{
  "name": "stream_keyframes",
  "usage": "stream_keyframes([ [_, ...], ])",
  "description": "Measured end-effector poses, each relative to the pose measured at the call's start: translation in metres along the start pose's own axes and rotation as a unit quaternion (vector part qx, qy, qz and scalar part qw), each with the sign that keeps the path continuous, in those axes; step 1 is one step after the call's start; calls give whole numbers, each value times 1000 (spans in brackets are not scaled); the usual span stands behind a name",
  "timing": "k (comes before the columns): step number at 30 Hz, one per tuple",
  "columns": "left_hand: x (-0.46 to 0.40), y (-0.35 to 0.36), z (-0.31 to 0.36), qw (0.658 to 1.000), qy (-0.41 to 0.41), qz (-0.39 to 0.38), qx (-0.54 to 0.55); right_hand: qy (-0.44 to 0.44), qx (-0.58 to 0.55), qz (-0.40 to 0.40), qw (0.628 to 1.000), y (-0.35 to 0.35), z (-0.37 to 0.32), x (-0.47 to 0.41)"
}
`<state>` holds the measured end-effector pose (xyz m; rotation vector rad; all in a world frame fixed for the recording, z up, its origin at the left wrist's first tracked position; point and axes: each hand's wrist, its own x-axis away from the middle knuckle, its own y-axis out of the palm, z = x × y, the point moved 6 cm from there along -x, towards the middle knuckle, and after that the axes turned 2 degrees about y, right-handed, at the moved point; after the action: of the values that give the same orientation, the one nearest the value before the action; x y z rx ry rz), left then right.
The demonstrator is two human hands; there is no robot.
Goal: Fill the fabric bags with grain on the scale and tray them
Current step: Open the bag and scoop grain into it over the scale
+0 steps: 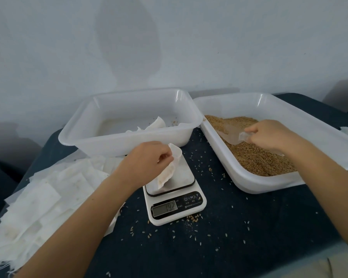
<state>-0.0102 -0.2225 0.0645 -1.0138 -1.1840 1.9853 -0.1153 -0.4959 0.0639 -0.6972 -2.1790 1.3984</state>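
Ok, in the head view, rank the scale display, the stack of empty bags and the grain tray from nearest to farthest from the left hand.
From the left hand:
1. Scale display, just below it.
2. Stack of empty bags, to its left.
3. Grain tray, far right.
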Motion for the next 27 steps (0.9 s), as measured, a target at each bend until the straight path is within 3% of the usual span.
stream_keyframes([
  [10,7,-14,-12,999,-16,38,21,-46,-56,56,996,-20,-2,17],
  [15,8,-29,-17,999,-5,38,11,-121,-71,60,988,-51,-24,31],
  [27,2,-54,-22,997,35,-45,-59,-261,-114,-174,943,-17,-74,60],
])
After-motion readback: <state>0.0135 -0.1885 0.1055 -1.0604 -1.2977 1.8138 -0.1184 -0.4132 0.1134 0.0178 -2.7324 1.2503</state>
